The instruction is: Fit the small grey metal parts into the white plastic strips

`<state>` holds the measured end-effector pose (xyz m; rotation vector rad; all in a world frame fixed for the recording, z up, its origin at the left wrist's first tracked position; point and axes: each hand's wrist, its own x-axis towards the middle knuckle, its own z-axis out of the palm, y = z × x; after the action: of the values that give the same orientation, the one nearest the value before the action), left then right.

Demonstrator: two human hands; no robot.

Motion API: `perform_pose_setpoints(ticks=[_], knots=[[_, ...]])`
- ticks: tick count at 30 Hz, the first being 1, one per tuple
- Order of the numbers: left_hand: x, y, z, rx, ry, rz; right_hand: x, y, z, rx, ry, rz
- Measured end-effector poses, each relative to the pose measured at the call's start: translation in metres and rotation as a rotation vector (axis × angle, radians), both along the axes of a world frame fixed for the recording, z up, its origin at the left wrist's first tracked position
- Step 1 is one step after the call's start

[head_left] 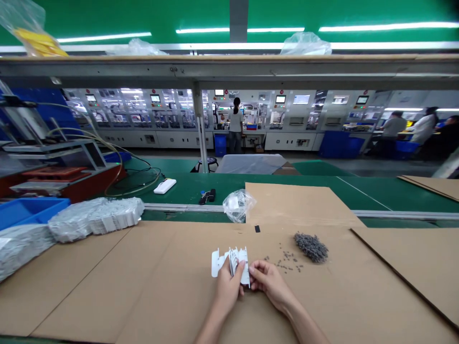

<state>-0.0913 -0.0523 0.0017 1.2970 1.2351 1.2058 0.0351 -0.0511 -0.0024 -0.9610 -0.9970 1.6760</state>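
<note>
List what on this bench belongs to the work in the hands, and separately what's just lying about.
Belongs to the work:
left hand
right hand
bundle of white cut pieces
heap of small grey bits

Just lying about:
clear plastic bag
white rectangular device
small black item
silvery wrapped stack
blue tray

Green ceiling (229, 14) with strip lights (272, 29) — beyond, a long row of white machine cabinets (290, 114) and blue bins (220, 145)

White slotted pcs (234, 265), stacked upright, slightly fanned; grey small-parts pile (311, 247) at their 2 o'clock, loose bits (287, 258) btwn.
</note>
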Motion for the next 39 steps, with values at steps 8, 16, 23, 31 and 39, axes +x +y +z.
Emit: perform_pose_setpoints(ticks=[8,16,23,31,39], knots=[[0.001,0.003,-0.003,0.004,-0.062,-0.014,-0.001,-0.001,0.005,-0.025,-0.023,0.011],[-0.008,0.01,-0.002,-0.092,-0.112,0.185,0.041,0.016,0.004,0.308,-0.628,-0.525],[-0.008,0.013,-0.003,-0.129,-0.496,0.096,0.055,0.014,-0.001,0.482,-1.324,-0.475],[-0.007,0.011,-0.001,-0.205,-0.445,0.016,0.05,0.012,0.005,0.515,-1.143,-0.365],[-0.008,0.013,-0.002,-0.207,-0.434,0.051,0.05,0.015,0.007,0.393,-0.682,-0.368]])
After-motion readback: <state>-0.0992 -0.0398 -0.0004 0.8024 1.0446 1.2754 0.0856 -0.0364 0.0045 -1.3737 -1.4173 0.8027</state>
